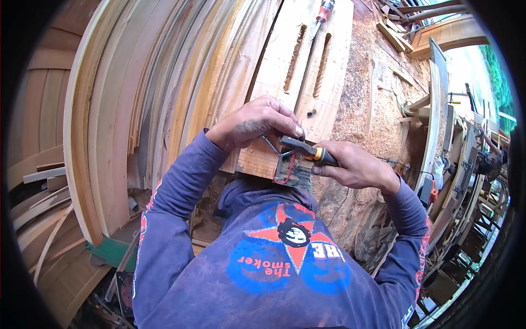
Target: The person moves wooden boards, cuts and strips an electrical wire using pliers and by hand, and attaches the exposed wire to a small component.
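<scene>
While the right hand [353, 164] is grasping the hand tool [298, 146] by its yellow and black handle, the tool's dark metal head is pointing toward the left hand [263, 122] and lying above the near end of the slotted boards [273, 63]. The right fingers are closing around the grip. The left fingers are bending together just beside the head; whether they are pinching anything cannot be told, as the fingertips are partly hiding that spot. A thin metal rod [270, 145] is showing below the left hand, and a red loop [282, 181] is hanging near the end of the wood, close to the person's lap.

Farther along the boards, a small black piece [312, 113] is resting apart from both hands. Two long slots are running through the wood, and a screwdriver [325, 11] is lying between their far ends, its tip pointing back toward the person. To the left, a row of curved planks [118, 109] is standing close together. To the right, wood shavings [356, 120] are covering the ground, and loose offcuts [390, 37] are lying beyond.
</scene>
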{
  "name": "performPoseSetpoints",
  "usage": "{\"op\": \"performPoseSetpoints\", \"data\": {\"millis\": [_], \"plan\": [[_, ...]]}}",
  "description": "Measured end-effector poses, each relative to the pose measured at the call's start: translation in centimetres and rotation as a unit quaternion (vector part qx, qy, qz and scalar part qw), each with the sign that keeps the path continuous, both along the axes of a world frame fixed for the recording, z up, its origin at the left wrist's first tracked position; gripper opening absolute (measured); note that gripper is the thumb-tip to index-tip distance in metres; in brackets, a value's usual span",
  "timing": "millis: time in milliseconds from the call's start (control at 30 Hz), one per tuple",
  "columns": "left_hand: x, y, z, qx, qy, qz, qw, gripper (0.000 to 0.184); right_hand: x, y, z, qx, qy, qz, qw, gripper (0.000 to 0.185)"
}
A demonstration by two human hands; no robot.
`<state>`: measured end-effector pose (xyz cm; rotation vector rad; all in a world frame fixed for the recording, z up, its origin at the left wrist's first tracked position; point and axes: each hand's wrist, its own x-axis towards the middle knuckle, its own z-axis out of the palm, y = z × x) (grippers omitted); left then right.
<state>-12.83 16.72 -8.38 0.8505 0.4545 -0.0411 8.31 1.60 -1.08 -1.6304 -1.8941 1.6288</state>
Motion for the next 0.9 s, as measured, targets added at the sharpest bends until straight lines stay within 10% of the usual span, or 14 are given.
{"op": "performPoseSetpoints", "data": {"millis": [767,900], "plan": [[-0.4,-1.9,1.9,0.151,0.019,-0.049,0.987,0.017,-0.9,-2.1,-3.3,0.057,-0.081,0.016,0.995,0.025],[-0.4,-5.0,3.8,0.651,-0.062,0.049,0.755,0.015,-1.2,-2.7,-4.8,0.101,-0.136,-0.047,0.985,0.026]]}}
